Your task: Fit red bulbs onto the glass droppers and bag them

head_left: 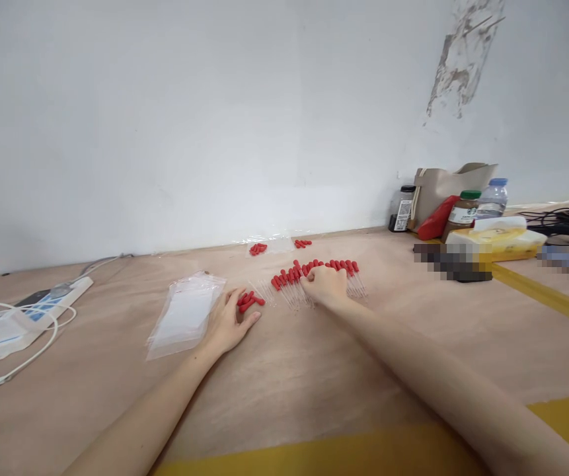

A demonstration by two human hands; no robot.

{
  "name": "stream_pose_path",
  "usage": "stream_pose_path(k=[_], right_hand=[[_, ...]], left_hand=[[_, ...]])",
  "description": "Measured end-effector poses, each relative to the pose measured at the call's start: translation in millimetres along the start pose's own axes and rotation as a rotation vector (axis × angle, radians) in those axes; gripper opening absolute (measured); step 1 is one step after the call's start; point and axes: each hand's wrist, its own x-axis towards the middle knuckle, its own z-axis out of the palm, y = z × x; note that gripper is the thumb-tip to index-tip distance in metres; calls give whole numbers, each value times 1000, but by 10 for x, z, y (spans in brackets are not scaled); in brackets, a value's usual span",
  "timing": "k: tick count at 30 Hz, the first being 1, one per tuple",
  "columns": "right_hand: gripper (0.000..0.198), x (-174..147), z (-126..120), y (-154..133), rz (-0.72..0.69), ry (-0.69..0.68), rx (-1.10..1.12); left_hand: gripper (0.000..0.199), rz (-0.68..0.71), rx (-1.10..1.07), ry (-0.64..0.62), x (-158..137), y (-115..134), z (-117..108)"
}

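Most tubes point(357, 285) seem capped; left ones look bare, caps point(250, 301) lie loose. Our left hand point(228, 322) is spread; right hand point(328, 284), we cannot tell.

Right hand point(328, 284) on red-topped droppers point(291, 274), bags point(185, 312)

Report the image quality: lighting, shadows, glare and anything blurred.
Head view: soft, diffuse light on the wall; head view: soft shadow under the right forearm; head view: small glints on the clear bags; head view: thin clear stems too fine to resolve crisply; head view: blocky pixelation covers a dark item at right.
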Motion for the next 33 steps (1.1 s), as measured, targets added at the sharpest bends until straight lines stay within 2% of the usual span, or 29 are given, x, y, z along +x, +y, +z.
stream_pose_path(k=[5, 9, 14, 17, 21, 26, 33], right_hand=[[26, 32, 177, -38, 7, 6, -56], [28, 9, 181, -10, -11, -33, -89], [32, -38, 153, -29, -43, -7, -123], [28, -68, 164, -130, -128, 20, -62], [24, -79, 239, -366, -209, -45, 6], [23, -31, 340, -630, -143, -127, -43], [33, 58, 317, -773, -18, -231, -34]], left_hand=[[44, 20, 10, 0, 29, -61, 58], [34, 47, 0, 11, 72, -122, 111], [35, 24, -13, 6, 122, -151, 143], [35, 12, -26, -10, 144, -162, 153], [35, 5, -41, -32, 167, -177, 164], [34, 4, -42, -34, 169, -140, 127], [26, 26, -42, -35, 167, -47, 81]])
